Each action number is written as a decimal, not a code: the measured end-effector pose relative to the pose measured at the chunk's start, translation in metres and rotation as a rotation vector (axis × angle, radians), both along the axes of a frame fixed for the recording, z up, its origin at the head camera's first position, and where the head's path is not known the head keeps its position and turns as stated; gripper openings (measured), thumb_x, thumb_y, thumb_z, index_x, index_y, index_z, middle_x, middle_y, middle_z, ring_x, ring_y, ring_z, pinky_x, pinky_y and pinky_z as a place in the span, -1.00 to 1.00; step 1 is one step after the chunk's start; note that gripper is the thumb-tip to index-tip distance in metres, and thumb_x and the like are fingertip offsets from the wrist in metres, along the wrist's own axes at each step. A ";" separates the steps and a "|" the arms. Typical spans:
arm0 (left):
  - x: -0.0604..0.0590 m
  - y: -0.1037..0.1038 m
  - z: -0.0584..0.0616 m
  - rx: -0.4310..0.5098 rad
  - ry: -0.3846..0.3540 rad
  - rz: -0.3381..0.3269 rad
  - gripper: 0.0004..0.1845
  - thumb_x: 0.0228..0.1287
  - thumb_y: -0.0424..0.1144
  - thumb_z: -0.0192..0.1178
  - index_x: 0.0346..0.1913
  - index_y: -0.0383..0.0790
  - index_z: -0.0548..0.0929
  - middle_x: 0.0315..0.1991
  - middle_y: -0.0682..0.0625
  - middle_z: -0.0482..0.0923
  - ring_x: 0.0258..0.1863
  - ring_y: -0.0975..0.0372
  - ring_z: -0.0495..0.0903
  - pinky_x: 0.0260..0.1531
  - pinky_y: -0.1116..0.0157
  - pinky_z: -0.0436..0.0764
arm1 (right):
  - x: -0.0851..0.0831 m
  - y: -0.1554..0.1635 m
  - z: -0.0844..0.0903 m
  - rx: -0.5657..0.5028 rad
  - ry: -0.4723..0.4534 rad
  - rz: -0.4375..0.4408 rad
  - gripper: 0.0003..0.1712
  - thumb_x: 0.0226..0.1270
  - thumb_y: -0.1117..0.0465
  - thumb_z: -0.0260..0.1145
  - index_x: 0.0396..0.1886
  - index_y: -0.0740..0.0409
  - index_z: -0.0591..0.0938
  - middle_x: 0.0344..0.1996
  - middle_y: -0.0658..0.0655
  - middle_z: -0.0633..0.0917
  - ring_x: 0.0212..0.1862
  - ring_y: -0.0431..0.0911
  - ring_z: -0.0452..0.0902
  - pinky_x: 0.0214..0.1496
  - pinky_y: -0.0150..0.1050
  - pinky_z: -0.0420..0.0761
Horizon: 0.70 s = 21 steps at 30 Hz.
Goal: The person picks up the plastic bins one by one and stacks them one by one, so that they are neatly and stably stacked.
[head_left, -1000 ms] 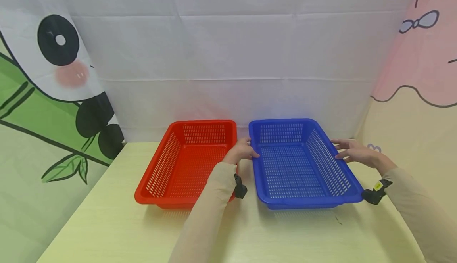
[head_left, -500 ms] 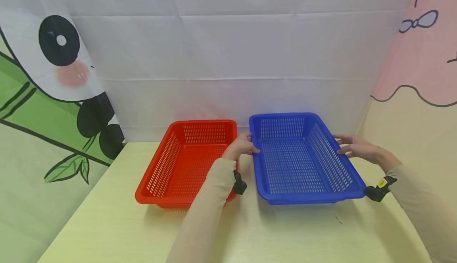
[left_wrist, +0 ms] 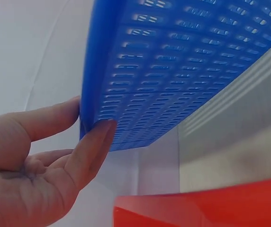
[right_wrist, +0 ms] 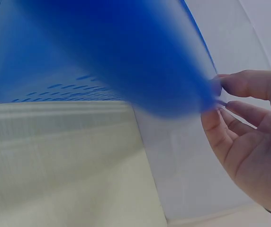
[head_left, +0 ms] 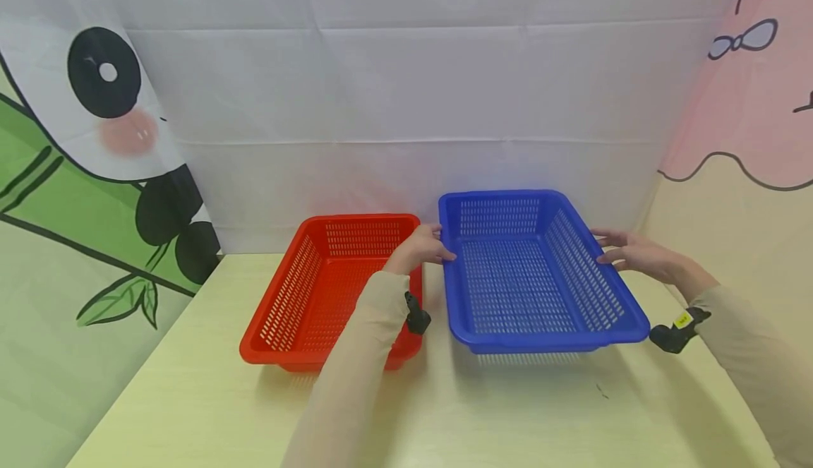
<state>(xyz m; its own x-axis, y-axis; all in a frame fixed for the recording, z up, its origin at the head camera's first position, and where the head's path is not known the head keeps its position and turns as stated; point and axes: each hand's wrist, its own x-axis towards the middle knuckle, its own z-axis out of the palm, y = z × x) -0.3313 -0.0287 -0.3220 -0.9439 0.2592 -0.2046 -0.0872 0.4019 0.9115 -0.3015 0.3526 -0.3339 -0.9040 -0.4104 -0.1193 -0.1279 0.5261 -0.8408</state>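
A blue perforated plastic basket (head_left: 521,277) hangs a little above the table, with nothing inside it. My left hand (head_left: 419,248) pinches its left rim, thumb on the inner side and fingers beneath, as the left wrist view shows with the hand (left_wrist: 40,170) at the basket's edge. On the opposite side my right hand (head_left: 641,256) grips the right rim; in the right wrist view this hand (right_wrist: 249,137) has thumb and fingertips on either side of the rim. Left of it, a red basket (head_left: 330,361) of similar shape stands on the table, partly covered by my left forearm.
The pale wooden table (head_left: 190,397) runs back to a white cloth backdrop (head_left: 406,87). Printed cartoon cloths flank it on both sides. A small dark mark (head_left: 602,391) lies on the tabletop in front of the blue basket.
Both hands have raised the blue basket off the table, and it has shifted slightly left over the last half second. The red basket stays where it was.
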 end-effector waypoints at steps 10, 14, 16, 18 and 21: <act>0.000 -0.013 0.020 0.002 -0.007 -0.008 -0.15 0.07 -0.54 0.20 0.39 -0.36 -0.02 0.32 -0.25 0.15 0.17 -0.04 0.37 0.01 0.12 0.49 | -0.002 -0.013 0.017 0.013 0.028 -0.007 -0.23 0.31 0.25 0.09 0.40 0.29 -0.05 0.27 0.44 0.18 0.17 0.25 0.27 0.10 0.10 0.43; 0.000 -0.019 0.027 -0.014 -0.009 -0.026 -0.15 0.09 -0.52 0.20 0.39 -0.36 -0.03 0.30 -0.25 0.19 0.15 -0.03 0.39 0.02 0.12 0.48 | -0.001 -0.018 0.024 0.018 0.037 -0.012 -0.23 0.32 0.25 0.08 0.40 0.28 -0.06 0.27 0.44 0.18 0.18 0.26 0.27 0.11 0.12 0.41; 0.000 -0.021 0.029 -0.023 -0.005 -0.030 -0.15 0.09 -0.50 0.20 0.39 -0.36 -0.03 0.29 -0.25 0.20 0.14 -0.03 0.40 0.02 0.12 0.49 | -0.001 -0.019 0.027 0.011 0.041 -0.005 -0.23 0.32 0.26 0.08 0.40 0.29 -0.07 0.27 0.45 0.18 0.17 0.26 0.28 0.11 0.13 0.41; -0.001 -0.023 0.031 -0.029 0.000 -0.030 -0.15 0.09 -0.50 0.20 0.39 -0.35 -0.04 0.29 -0.24 0.21 0.14 -0.03 0.40 0.02 0.12 0.49 | -0.001 -0.021 0.029 0.003 0.040 0.000 -0.23 0.33 0.26 0.07 0.40 0.30 -0.08 0.26 0.45 0.18 0.17 0.27 0.28 0.11 0.13 0.41; 0.000 -0.025 0.033 -0.025 0.012 -0.015 -0.15 0.08 -0.50 0.21 0.39 -0.35 -0.03 0.31 -0.24 0.18 0.16 -0.02 0.38 0.02 0.14 0.49 | 0.000 -0.023 0.033 -0.002 0.032 0.001 -0.23 0.32 0.26 0.08 0.40 0.29 -0.08 0.26 0.45 0.18 0.18 0.27 0.27 0.11 0.12 0.41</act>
